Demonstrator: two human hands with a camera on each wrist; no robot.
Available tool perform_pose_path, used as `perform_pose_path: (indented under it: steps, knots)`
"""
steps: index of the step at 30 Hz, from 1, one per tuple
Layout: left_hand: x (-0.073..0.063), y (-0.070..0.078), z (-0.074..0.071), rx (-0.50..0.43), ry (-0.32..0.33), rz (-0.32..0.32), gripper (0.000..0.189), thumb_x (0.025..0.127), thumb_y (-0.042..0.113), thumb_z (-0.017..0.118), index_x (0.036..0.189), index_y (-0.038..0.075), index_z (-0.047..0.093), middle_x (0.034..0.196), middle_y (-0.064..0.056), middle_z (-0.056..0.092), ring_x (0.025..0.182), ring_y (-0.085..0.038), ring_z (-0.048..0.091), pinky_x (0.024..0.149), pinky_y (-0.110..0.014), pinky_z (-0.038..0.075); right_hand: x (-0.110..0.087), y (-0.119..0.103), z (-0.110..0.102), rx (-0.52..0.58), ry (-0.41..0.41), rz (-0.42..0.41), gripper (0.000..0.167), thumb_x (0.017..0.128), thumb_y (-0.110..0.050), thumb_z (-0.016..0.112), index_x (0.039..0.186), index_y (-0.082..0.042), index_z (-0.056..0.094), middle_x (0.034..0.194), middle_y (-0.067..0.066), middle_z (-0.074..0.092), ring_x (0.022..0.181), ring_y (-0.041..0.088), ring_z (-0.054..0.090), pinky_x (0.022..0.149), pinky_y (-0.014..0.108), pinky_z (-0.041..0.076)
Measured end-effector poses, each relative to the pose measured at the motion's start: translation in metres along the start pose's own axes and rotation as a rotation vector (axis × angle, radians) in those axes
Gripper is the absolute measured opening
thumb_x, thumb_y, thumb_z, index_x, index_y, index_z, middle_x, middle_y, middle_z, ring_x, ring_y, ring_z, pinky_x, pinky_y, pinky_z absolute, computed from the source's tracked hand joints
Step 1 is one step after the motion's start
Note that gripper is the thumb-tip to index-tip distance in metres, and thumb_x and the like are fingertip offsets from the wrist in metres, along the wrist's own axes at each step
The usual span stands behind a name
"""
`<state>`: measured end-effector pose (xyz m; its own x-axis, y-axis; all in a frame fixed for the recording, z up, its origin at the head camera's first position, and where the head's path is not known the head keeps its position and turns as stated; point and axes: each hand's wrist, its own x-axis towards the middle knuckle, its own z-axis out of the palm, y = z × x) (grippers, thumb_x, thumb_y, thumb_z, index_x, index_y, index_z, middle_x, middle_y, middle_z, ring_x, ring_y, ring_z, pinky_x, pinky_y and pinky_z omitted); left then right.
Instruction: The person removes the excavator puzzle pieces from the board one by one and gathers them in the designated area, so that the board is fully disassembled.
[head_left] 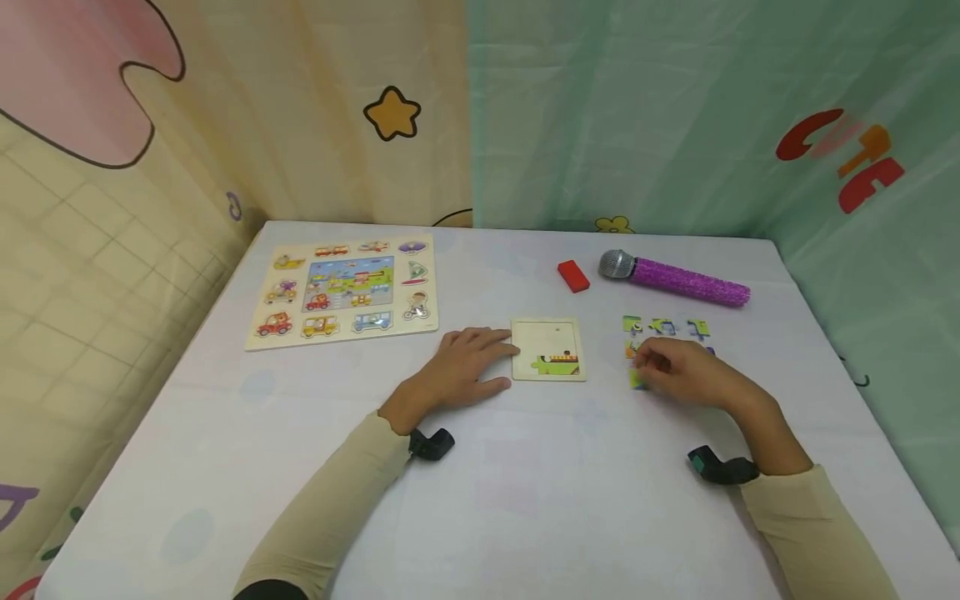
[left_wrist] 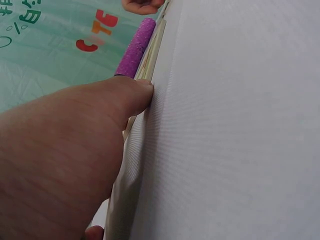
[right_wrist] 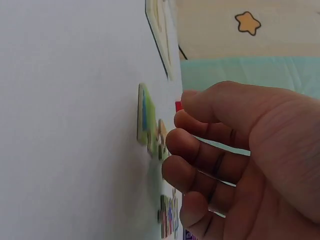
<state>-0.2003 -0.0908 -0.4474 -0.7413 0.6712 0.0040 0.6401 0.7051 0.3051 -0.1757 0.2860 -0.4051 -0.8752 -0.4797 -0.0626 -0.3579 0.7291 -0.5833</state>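
Observation:
My left hand point(head_left: 459, 368) rests on the table with its fingers spread, fingertips at the left edge of a small square puzzle tray point(head_left: 536, 337). Joined green puzzle pieces point(head_left: 557, 365) lie along the bottom right of that tray. Over a group of loose puzzle pieces point(head_left: 698, 328) to the right hovers my right hand point(head_left: 690, 377), its fingers loosely bent. In the right wrist view no piece shows between those fingers. One green and blue piece point(right_wrist: 146, 117) lies just beyond the fingertips, and other pieces are partly hidden under the hand.
A large wooden picture puzzle board point(head_left: 352, 327) with vehicle pieces lies at the back left. Behind the small tray are a red block point(head_left: 573, 276) and a microphone with a purple glittery handle point(head_left: 690, 282). Printed curtains point(head_left: 600, 108) hang around the white table point(head_left: 525, 500).

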Motion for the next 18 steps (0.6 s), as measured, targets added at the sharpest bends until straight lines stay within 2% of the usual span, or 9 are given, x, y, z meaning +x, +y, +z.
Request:
perform_pose_path:
  steps: [4,10,14,18]
  knots:
    - [0.001,0.001,-0.002,0.003,-0.010,-0.001,0.054,0.100,0.049,0.058,0.150,0.029,0.050,0.161,0.003,0.034,0.146,-0.022,0.029,0.111,-0.052,0.025,0.020,-0.019,0.003,-0.018,-0.027,-0.032,0.011,0.095,-0.007,0.069,0.106,-0.006,0.068,0.087,-0.003,0.061,0.081,0.017,0.054,0.068,0.031,0.049]
    - [0.001,0.001,-0.003,0.011,-0.011,-0.004,0.053,0.100,0.049,0.058,0.149,0.029,0.051,0.161,0.004,0.034,0.145,-0.022,0.029,0.111,-0.051,0.025,0.064,-0.058,0.017,-0.046,-0.161,-0.078,0.026,0.093,-0.011,0.073,0.118,-0.004,0.070,0.093,-0.001,0.062,0.083,0.018,0.056,0.073,0.035,0.050]
    - [0.002,0.002,-0.003,0.006,-0.018,-0.002,0.053,0.101,0.049,0.057,0.150,0.029,0.050,0.161,0.004,0.034,0.146,-0.021,0.028,0.111,-0.051,0.025,0.082,-0.073,0.028,-0.126,-0.209,-0.070,0.021,0.089,-0.009,0.076,0.110,-0.005,0.074,0.091,0.000,0.061,0.084,0.018,0.055,0.078,0.035,0.049]
    - [0.002,0.002,-0.004,0.013,-0.031,-0.007,0.054,0.101,0.050,0.056,0.151,0.030,0.049,0.162,0.004,0.033,0.146,-0.021,0.027,0.112,-0.051,0.024,0.088,-0.078,0.035,-0.210,-0.188,-0.050,0.015,0.086,-0.010,0.079,0.101,-0.008,0.075,0.088,-0.001,0.060,0.083,0.019,0.053,0.077,0.035,0.049]
